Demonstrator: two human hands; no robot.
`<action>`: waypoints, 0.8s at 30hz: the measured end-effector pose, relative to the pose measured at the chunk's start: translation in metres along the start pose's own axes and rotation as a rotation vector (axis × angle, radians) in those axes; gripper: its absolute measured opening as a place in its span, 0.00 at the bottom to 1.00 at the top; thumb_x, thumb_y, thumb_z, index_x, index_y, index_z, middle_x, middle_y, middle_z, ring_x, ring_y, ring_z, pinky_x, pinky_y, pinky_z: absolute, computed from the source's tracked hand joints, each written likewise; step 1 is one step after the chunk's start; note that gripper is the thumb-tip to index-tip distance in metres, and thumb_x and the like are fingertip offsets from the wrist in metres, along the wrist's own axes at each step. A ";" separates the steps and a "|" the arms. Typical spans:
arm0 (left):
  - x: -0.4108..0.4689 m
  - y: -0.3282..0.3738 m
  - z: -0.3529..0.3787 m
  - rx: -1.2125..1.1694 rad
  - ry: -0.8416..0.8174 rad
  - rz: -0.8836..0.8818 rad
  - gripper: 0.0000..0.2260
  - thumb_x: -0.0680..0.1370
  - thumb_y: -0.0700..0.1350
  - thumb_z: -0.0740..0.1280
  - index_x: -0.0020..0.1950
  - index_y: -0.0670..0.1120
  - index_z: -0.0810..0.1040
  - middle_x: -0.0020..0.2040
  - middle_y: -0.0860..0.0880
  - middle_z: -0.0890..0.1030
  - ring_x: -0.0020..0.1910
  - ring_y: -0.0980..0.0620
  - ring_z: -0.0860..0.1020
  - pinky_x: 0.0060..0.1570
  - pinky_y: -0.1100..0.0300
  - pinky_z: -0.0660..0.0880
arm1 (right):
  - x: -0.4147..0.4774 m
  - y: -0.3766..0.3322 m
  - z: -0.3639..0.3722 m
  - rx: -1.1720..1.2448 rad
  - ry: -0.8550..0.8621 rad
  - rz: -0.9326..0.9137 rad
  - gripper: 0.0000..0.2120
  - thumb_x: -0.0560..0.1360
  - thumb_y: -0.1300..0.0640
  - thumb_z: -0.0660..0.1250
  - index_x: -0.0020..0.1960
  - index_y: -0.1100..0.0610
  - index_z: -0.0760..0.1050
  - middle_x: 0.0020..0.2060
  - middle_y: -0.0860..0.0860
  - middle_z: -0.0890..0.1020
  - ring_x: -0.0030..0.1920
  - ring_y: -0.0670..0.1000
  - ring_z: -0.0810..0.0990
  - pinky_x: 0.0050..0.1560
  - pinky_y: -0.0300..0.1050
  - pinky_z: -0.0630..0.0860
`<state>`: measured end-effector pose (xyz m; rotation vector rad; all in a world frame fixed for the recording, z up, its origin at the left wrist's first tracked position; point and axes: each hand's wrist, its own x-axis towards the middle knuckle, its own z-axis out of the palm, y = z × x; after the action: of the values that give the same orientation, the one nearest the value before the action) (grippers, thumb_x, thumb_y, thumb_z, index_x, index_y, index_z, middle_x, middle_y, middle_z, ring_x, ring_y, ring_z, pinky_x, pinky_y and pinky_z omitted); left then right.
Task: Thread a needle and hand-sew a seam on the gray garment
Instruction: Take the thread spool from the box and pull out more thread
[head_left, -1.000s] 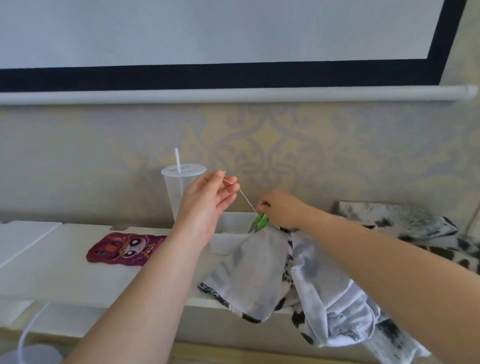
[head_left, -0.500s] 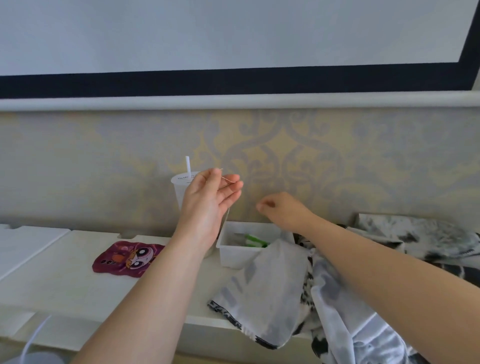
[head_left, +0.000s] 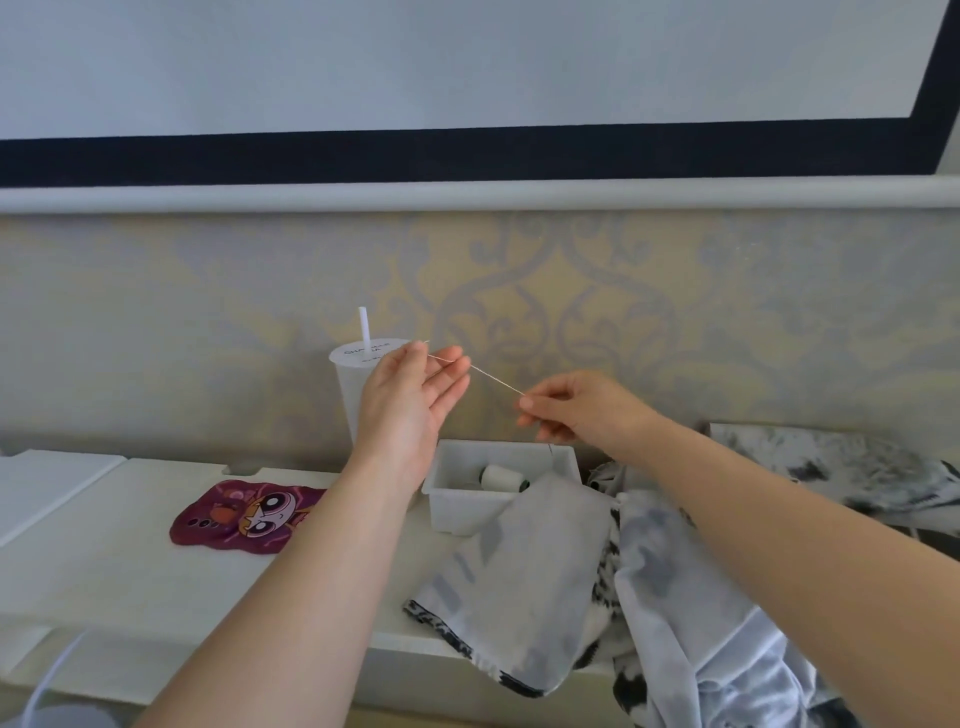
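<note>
A thin white thread (head_left: 493, 376) stretches taut between my two hands above the shelf. My left hand (head_left: 410, 400) is raised in front of the cup and pinches one end between thumb and fingertips. My right hand (head_left: 576, 410) pinches the other end, with a dark needle tip (head_left: 549, 451) hanging below its fingers. A white thread spool (head_left: 501, 478) lies in the small white box (head_left: 457, 512). The gray-and-white patterned garment (head_left: 524, 587) drapes over the shelf's front edge, below my right forearm.
A white lidded cup with a straw (head_left: 358, 374) stands against the wall behind my left hand. A maroon cartoon pouch (head_left: 244, 514) lies on the white shelf (head_left: 104, 561) to the left. More patterned cloth (head_left: 831, 473) is heaped at the right.
The green snips that my right hand held a second ago are gone from it. That hand rose and now pinches the thread, pulled tight between both hands. The view has shifted closer.
</note>
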<state>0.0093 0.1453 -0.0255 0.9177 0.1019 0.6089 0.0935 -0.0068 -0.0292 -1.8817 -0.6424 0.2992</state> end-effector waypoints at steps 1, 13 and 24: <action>0.001 -0.003 -0.001 0.047 -0.001 0.005 0.08 0.82 0.42 0.58 0.45 0.44 0.71 0.38 0.47 0.81 0.37 0.53 0.83 0.48 0.58 0.80 | 0.000 0.004 -0.005 -0.057 0.041 0.014 0.05 0.77 0.58 0.66 0.44 0.56 0.79 0.34 0.47 0.82 0.26 0.39 0.74 0.29 0.30 0.71; 0.033 -0.070 -0.024 1.682 -0.551 0.061 0.12 0.78 0.38 0.63 0.58 0.48 0.80 0.57 0.47 0.80 0.56 0.48 0.78 0.52 0.62 0.71 | 0.001 0.026 -0.024 0.358 0.256 0.137 0.04 0.74 0.63 0.69 0.40 0.60 0.78 0.32 0.52 0.80 0.26 0.42 0.76 0.25 0.32 0.70; 0.051 -0.081 -0.010 2.033 -0.683 -0.057 0.13 0.75 0.44 0.68 0.60 0.49 0.79 0.60 0.46 0.79 0.56 0.43 0.78 0.58 0.51 0.75 | 0.004 0.032 -0.014 0.251 0.473 0.061 0.07 0.72 0.62 0.72 0.38 0.59 0.76 0.32 0.51 0.81 0.25 0.41 0.78 0.26 0.31 0.71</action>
<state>0.0849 0.1435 -0.0856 3.0087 0.1087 -0.1321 0.1129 -0.0246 -0.0530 -1.6493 -0.2150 -0.0314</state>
